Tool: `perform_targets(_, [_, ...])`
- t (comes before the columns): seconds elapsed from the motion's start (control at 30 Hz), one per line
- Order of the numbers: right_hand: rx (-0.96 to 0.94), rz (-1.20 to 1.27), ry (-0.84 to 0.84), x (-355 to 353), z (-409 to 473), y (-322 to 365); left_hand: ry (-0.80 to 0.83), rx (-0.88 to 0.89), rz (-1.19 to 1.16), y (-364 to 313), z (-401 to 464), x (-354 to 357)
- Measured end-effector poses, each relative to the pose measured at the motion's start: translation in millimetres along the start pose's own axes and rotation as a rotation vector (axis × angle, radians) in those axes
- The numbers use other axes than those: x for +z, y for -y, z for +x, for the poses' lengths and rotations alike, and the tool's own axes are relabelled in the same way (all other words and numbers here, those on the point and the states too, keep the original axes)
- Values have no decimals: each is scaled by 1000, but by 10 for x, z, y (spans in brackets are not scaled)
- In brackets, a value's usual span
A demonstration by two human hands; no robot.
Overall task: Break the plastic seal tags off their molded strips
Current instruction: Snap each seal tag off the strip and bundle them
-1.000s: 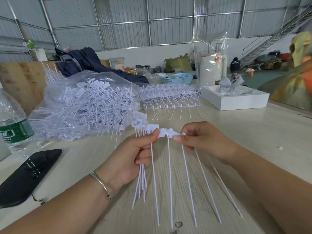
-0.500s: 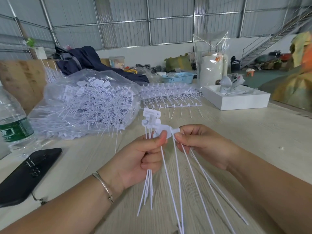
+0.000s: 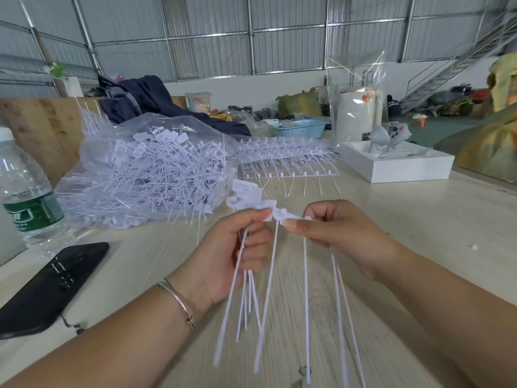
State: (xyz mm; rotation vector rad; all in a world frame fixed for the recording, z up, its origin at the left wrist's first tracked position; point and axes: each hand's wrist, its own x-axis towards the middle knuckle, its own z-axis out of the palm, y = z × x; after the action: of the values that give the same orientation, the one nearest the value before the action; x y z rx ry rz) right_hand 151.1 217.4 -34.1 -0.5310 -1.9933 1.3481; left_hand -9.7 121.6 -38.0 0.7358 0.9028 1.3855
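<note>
While pinched: white plastic strip (image 3: 282,213) | thin stiff tails (image 3: 306,289)

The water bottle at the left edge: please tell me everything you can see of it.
The water bottle is clear, ribbed plastic with a white cap and a dark green label band around its middle. It stands upright on the wooden table at the far left, cut partly by the picture edge. The cap is on. How much water is inside cannot be told. A black phone lies just in front of it. Neither hand touches it.
</note>
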Motion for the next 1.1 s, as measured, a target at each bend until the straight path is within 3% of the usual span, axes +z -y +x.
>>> perform_targets(0.17, [6,62,-58,-120,23,-11,-72,-6,61,41,6,-12])
perform_targets(0.47, [-24,72,34,-219,39,-53,-191,93,218,62,27,-30])
perform_targets(0.8, [37,43,-32,-387,52,-12,-148,102,212,28,3,-87])
perform_targets(1.1, [-38,51,66,-227,47,-61,-239,-37,164,107,38,-41])
